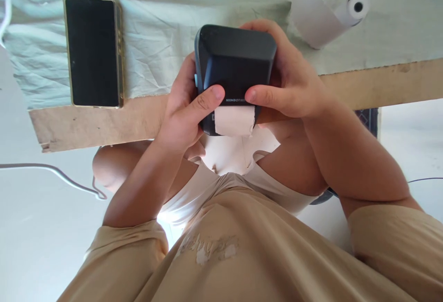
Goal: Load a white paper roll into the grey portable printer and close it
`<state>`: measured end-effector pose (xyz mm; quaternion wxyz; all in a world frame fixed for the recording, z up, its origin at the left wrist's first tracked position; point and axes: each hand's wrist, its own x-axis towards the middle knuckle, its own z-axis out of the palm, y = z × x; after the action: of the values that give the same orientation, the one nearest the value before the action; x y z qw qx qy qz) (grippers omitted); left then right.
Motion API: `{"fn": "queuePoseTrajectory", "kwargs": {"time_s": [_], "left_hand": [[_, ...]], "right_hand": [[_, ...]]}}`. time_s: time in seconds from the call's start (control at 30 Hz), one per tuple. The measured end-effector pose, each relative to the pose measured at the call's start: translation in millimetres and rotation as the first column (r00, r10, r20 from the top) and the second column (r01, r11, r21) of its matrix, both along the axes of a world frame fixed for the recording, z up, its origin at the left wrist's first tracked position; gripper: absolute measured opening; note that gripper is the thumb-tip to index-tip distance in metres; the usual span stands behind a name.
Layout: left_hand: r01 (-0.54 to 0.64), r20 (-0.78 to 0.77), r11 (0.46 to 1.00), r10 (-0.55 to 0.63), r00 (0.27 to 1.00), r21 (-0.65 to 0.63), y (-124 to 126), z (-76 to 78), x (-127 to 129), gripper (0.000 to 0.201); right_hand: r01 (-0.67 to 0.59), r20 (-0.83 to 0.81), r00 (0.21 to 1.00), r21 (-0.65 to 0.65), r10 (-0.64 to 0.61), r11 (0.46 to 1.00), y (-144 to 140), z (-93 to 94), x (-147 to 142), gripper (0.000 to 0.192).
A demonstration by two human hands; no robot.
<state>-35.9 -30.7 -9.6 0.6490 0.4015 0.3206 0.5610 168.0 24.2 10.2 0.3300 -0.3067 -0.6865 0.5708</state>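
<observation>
Between my two hands is a black label printer [238,69] marked NIIMBOT, held up at the table's front edge. A short strip of white paper [234,121] sticks out of its near side. My left hand [188,103] grips the left side, its thumb lying on the top face near the paper slot. On the other side my right hand [289,74] is wrapped round the printer, with its thumb also on top, close to the printed name. The fingers under the printer are mostly hidden.
A phone [93,53] in a clear case lies dark on the green cloth [152,30] at left. At the back right rests a partly unrolled paper roll [357,8]. The wooden table edge [93,122] shows below the cloth. A white cable [44,166] hangs at left.
</observation>
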Motion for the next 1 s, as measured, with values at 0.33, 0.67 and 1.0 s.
{"fn": "queuePoseTrajectory", "kwargs": {"time_s": [0.33,0.67,1.0], "left_hand": [[0.033,-0.056,0.999,-0.035,0.998,-0.021,7,-6.8,0,0.057],[-0.073,0.095,0.970,0.097,0.991,-0.230,4,13.4,12,0.035],[-0.127,0.017,0.946,0.139,0.990,-0.298,7,18.5,9,0.034]], "right_hand": [[0.044,-0.010,0.999,0.030,-0.043,0.999,-1,-2.9,1,0.070],[0.200,0.107,0.970,0.152,-0.217,0.968,-5,-0.4,3,0.071],[0.117,0.170,0.967,0.366,-0.190,0.923,-9,2.0,3,0.083]]}}
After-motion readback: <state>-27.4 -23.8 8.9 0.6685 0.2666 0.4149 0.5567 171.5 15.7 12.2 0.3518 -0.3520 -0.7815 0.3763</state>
